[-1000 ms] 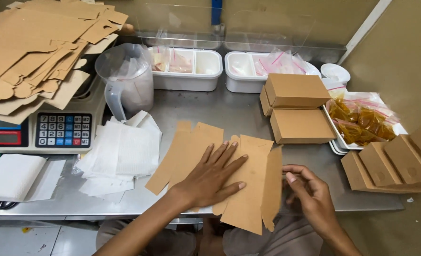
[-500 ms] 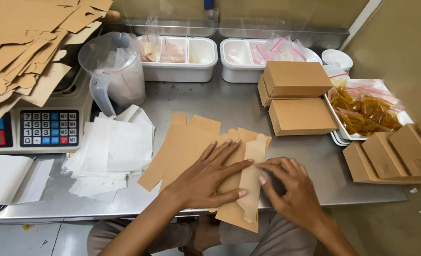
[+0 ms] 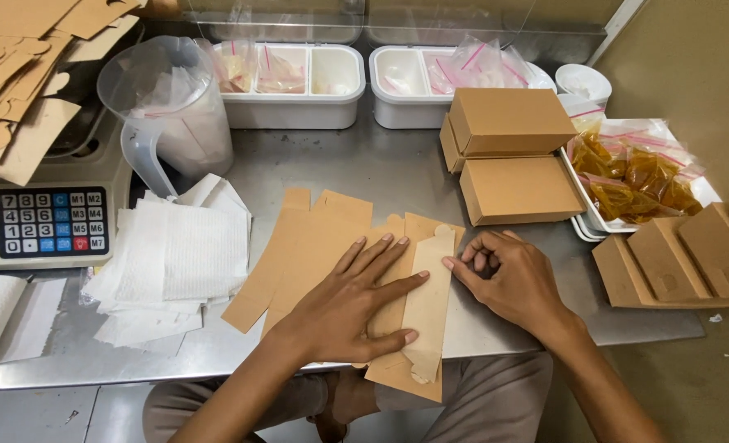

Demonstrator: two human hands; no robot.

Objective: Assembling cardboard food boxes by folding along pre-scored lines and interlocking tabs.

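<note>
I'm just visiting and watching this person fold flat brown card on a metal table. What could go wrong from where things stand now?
The cardboard blank under the left hand hangs over the table's front edge, so it may slip off if the hand lifts. The right hand presses the fold with curled fingers; an uneven crease seems possible. The loose white paper sheets lie close beside the blanks and could get swept along.

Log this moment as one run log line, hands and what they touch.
left hand flat on cardboard blank | right hand at its folded edge | steel table
</note>
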